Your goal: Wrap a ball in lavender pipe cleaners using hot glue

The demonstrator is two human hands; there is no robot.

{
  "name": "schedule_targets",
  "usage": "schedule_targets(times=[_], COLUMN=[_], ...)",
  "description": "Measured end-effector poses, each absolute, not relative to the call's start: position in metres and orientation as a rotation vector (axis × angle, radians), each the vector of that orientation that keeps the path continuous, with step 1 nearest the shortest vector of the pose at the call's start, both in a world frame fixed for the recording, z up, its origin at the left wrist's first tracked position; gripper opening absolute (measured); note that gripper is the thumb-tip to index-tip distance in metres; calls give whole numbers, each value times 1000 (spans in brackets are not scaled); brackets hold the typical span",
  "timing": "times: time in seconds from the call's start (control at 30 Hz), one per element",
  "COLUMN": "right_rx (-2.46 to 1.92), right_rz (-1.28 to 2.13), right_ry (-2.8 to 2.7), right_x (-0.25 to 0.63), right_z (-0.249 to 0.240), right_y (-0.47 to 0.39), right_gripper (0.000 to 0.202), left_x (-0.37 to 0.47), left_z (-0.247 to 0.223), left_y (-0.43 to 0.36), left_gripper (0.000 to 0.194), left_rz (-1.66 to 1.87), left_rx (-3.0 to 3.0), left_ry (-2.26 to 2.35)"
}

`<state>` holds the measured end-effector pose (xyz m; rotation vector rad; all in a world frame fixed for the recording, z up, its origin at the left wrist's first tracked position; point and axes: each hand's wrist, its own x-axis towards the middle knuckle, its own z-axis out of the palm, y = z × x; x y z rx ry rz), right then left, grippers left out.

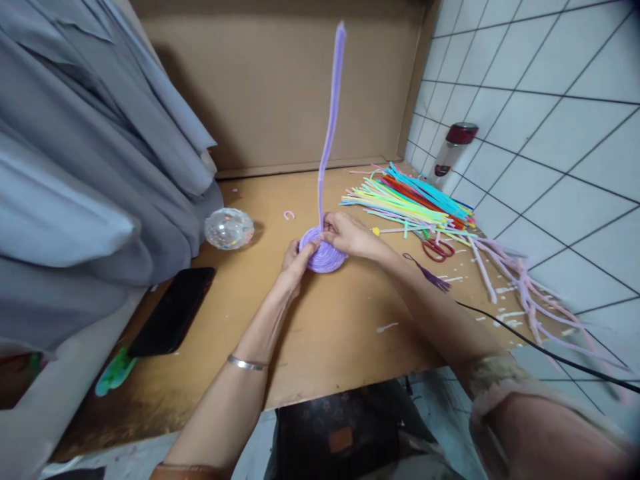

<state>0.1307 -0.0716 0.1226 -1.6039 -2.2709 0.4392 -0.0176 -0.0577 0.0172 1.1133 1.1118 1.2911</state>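
Reads as a home craft corner; can't rule out a small workshop. Evidence: grey curtain (pixel 100 147) hanging left, white tiled wall (pixel 540 100) right, brown panel (pixel 285 87) far side, worn table (pixel 345 340). On it: colored fuzzy stems (pixel 415 200) and red-handled scissors (pixel 438 251) right, black phone (pixel 173 311) left. Bottle (pixel 455 147) far right, near the tiles. Purple coil (pixel 326 260) in my fingers (pixel 334 227).

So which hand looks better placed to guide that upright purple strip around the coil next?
Probably the right hand: its fingertips are at the base of the upright strip, where it meets the coil. The left hand holds the coil's left edge, so it seems better suited to steadying.
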Motion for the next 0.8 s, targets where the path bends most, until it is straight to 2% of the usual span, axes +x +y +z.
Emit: schedule_targets(times=[0.33,0.63,0.8], right_rx=[-1647,-1606,-1575], right_rz=[416,446,473], right_ry=[-2313,-2117,-2089], right_x=[129,141,149], right_z=[126,110,105], right_y=[-73,-75,-88], right_gripper=[22,12,16], left_x=[-14,-5,-5], left_z=[14,21,22], left_y=[-57,-65,-66], left_gripper=[60,58,61], left_rz=[1347,1248,1199], left_rx=[1092,1169,1282], left_ry=[1093,1162,1368])
